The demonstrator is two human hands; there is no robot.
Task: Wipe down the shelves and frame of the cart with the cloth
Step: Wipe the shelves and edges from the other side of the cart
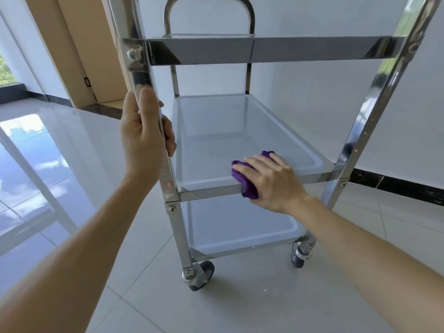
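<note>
- In the head view we look down at a stainless steel cart (pixel 242 51) with three tray shelves, standing on pale glossy floor tiles (pixel 240 306) close to a white wall (pixel 336 104).
- Our left hand (pixel 144 138) grips the cart's near left upright post (pixel 141 75) between the top and middle shelves; the thumb lies up along the post and the fingers curl round behind it, closed on the metal.
- Our right hand (pixel 271 181) lies palm down on a bunched purple cloth (pixel 247 186), fingers spread a little and pressing it flat rather than pinching it.
- The cloth sits at the near front edge of the middle shelf (pixel 216 140), draped partly over the front rim, with a bit of purple showing beyond the fingertips and more hanging below the rim under the thumb side.
- The bottom shelf (pixel 240 227) below is bare, as is the rest of the middle one.
- Two caster wheels show at the near corners: one under the left post (pixel 201 275), one under the right (pixel 300 255).
- At the far end a rounded push handle (pixel 209 10) rises above the top shelf.
- To the left we see a wooden door frame (pixel 72 51) and dark skirting along the wall.
</note>
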